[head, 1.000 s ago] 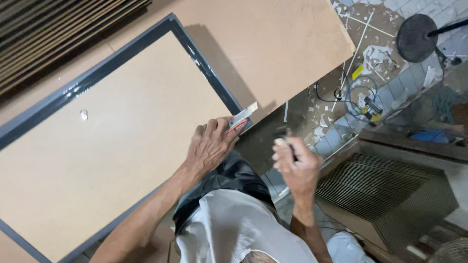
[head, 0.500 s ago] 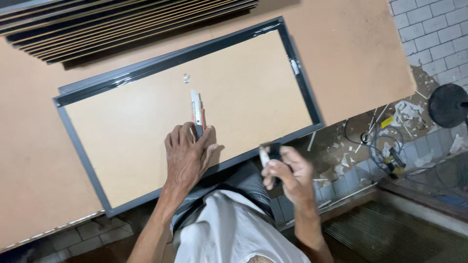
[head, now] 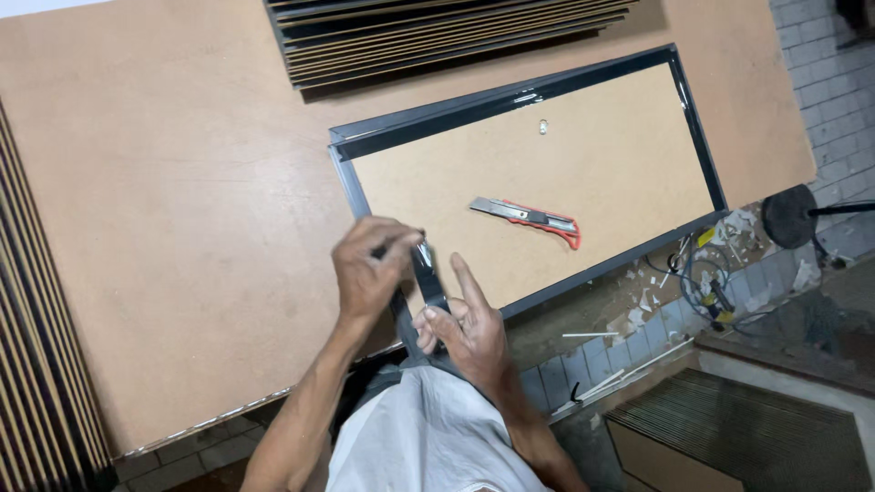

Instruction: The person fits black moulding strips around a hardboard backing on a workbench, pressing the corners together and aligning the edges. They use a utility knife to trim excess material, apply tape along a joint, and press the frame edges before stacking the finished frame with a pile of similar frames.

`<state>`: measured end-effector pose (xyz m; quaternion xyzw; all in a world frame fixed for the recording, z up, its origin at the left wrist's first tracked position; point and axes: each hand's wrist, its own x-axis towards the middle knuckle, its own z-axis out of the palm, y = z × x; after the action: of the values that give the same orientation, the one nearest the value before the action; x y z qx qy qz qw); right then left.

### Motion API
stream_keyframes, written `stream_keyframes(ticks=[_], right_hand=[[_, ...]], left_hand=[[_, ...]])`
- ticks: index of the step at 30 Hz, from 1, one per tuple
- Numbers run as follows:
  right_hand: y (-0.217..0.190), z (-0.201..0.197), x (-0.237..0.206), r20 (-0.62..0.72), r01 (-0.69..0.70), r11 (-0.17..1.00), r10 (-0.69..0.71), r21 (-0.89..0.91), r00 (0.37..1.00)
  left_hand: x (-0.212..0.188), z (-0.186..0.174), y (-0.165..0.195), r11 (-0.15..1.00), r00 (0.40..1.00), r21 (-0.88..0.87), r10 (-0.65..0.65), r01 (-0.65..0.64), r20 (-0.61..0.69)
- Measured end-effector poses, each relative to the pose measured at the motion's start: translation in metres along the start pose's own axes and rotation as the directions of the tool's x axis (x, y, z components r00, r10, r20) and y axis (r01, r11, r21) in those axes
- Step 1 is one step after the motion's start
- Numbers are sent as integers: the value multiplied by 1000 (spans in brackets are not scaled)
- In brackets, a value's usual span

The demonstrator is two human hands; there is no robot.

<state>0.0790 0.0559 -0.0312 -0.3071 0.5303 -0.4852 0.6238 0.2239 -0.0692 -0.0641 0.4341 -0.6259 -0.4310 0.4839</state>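
Observation:
A dark grey picture frame (head: 520, 97) lies face down on the table, its brown backing board (head: 602, 173) up. A red-handled utility knife (head: 530, 217) rests loose on that board. My left hand (head: 367, 270) pinches the upper end of a narrow dark glossy strip (head: 427, 279) at the frame's near left corner. The strip's lower end is held by my right hand (head: 466, 329), index finger stretched out along it. A small metal hanger (head: 542, 127) sits near the board's far edge.
The wide brown table (head: 182, 200) carries a stack of dark frames (head: 447, 32) at its far side. More stacked panels (head: 36, 346) stand at the left edge. Right of the table are a black round stool (head: 788, 216), cables and scraps (head: 702, 278) on a tiled floor.
My left hand has let go of the knife, which now lies on the backing board. Both hands have come together on the dark strip at the frame's corner. The view has swung left.

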Motion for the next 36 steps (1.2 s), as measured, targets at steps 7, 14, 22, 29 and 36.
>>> stream_keyframes(ticks=[7,14,22,29,36], right_hand=[[22,24,9,-117,143,990,-144,-14,983],[15,37,21,-210,51,996,-65,-70,976],[14,38,-20,-98,210,966,-226,-148,969],[54,20,-123,-393,107,994,-101,-8,914],[101,14,-123,-447,15,994,-63,-111,892]], left_hand=[[78,-20,-77,995,983,20,-95,100,-160],[84,-24,-94,991,990,126,-28,46,-141],[111,-36,-104,939,941,-60,-339,340,19],[100,-38,-129,948,983,-261,-168,182,77],[95,-34,-143,953,988,-266,-128,148,92]])
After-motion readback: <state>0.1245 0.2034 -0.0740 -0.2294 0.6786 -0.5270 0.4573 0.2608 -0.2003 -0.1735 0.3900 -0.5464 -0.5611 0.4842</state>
